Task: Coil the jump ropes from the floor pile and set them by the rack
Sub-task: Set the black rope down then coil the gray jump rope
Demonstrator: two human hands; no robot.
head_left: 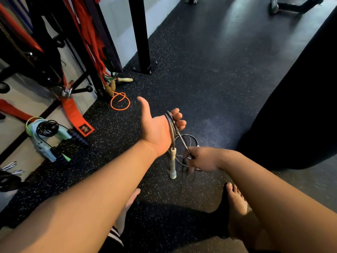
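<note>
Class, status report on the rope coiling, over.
Left hand holds grey rope loops; right hand pinches the strand. Handle dangles. Orange rope lies ahead.

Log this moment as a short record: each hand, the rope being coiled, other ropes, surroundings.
left hand: palm up, thumb out, fingers curled round loops of the grey rope
right hand: pinches the same rope lower down
pale handle: hangs below the left hand
orange rope: loose loop on the speckled floor, near the red bands
blue-handled ropes: bundled further left
large black bag: at the right
</note>
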